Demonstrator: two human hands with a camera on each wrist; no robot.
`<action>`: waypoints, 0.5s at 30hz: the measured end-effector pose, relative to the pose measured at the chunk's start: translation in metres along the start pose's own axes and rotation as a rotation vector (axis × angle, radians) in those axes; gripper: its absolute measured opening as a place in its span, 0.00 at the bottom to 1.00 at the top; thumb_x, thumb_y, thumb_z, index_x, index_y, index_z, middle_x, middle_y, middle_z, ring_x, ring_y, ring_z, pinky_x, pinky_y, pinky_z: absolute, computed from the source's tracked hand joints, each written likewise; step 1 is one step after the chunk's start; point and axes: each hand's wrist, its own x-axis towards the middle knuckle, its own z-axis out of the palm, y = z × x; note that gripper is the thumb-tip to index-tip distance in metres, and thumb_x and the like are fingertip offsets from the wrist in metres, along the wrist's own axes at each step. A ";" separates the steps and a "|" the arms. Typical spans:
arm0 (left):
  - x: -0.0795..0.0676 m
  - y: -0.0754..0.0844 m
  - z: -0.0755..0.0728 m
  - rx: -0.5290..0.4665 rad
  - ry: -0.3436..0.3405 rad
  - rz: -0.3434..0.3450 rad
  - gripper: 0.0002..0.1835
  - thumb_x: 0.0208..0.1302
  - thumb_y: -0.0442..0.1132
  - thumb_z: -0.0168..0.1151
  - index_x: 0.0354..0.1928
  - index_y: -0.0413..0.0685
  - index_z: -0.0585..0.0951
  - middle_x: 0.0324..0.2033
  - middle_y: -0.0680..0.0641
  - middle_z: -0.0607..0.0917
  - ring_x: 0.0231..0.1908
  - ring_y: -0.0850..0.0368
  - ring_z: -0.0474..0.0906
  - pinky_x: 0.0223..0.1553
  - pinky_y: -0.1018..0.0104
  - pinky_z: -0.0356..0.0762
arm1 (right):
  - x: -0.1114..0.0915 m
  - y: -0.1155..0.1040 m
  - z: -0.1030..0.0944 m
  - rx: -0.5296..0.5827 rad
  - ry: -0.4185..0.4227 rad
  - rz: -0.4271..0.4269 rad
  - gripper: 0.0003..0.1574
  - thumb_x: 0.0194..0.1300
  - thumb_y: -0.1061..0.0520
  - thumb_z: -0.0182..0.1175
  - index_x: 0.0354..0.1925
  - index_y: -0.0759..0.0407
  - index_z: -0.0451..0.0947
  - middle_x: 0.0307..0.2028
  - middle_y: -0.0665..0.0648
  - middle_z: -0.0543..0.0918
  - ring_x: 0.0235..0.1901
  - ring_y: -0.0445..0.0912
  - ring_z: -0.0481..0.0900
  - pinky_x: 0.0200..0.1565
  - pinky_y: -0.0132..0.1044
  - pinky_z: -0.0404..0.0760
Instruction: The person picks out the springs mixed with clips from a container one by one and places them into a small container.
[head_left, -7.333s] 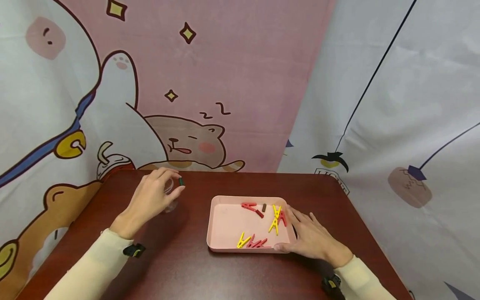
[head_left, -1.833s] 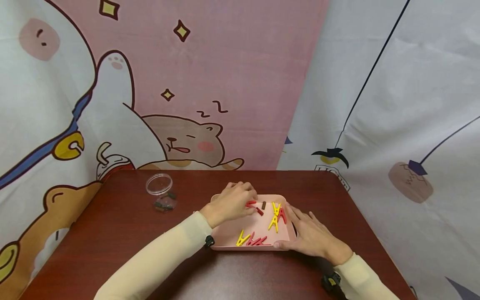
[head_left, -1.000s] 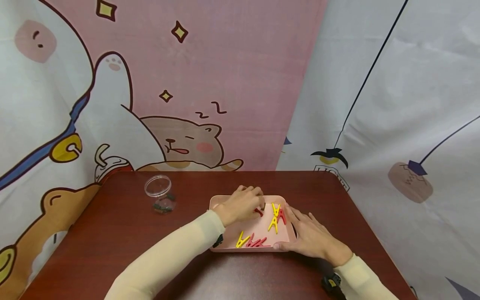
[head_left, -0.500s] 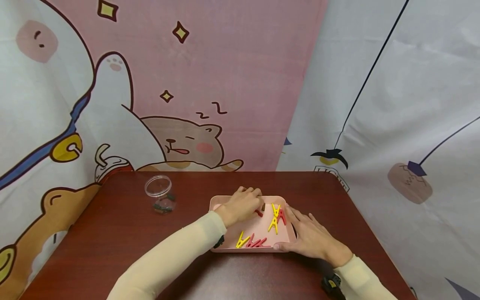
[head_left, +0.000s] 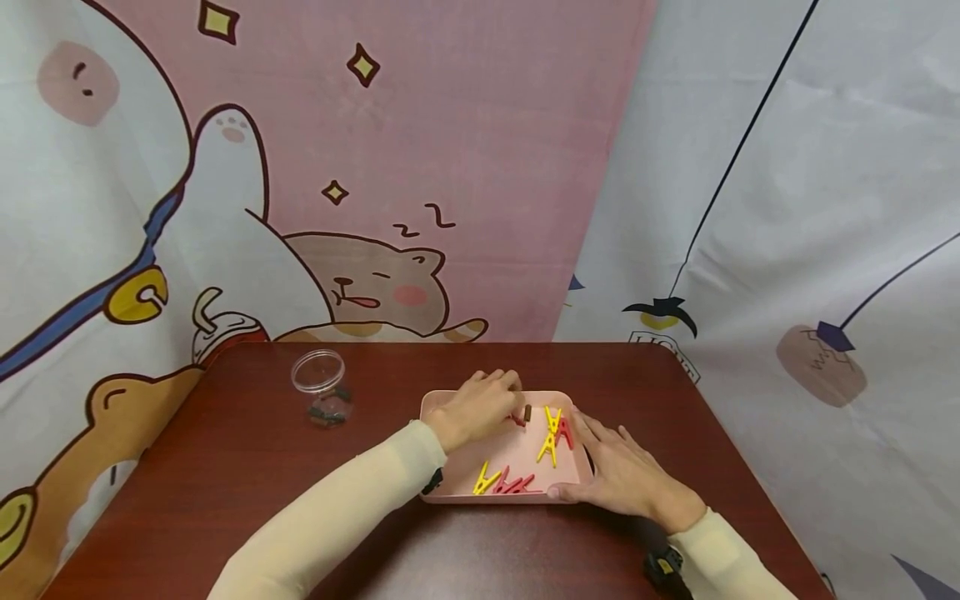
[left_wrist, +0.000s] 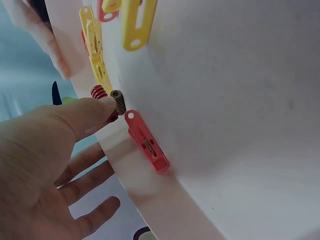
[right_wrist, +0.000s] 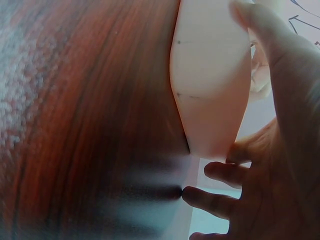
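In the head view my left hand [head_left: 480,407] reaches into the pink tray [head_left: 459,497]. In the left wrist view its thumb presses on a red ribbed, spring-like coil [left_wrist: 99,92], pinching it against a finger mostly hidden behind. Right beside the thumb tip stands a brown ribbed coil [left_wrist: 120,104]. A red clothespin [left_wrist: 147,142] lies just beyond, along the tray wall. My right hand [head_left: 626,471] rests against the tray's right end, thumb on the front rim and fingers spread along the side.
Yellow clothespins [head_left: 549,448] and a red clothespin [head_left: 565,433] lie at the tray's right. Another yellow clothespin [head_left: 485,479] and pink-red clothespins [head_left: 513,483] lie at its front. A clear open jar [head_left: 318,383] holding several dark green coils stands left on the brown table [head_left: 247,467].
My left hand, earlier holding a dark green coil at the jar, has moved right into the tray and to the red coil. Lately it shifts only slightly. The right hand stays put.
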 end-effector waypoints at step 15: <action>-0.006 -0.007 -0.013 -0.104 0.083 -0.015 0.04 0.80 0.46 0.78 0.46 0.58 0.91 0.44 0.55 0.89 0.48 0.57 0.84 0.51 0.61 0.86 | -0.001 0.000 0.000 -0.007 0.006 -0.003 0.89 0.61 0.06 0.68 0.96 0.57 0.52 0.89 0.67 0.69 0.83 0.69 0.76 0.83 0.84 0.62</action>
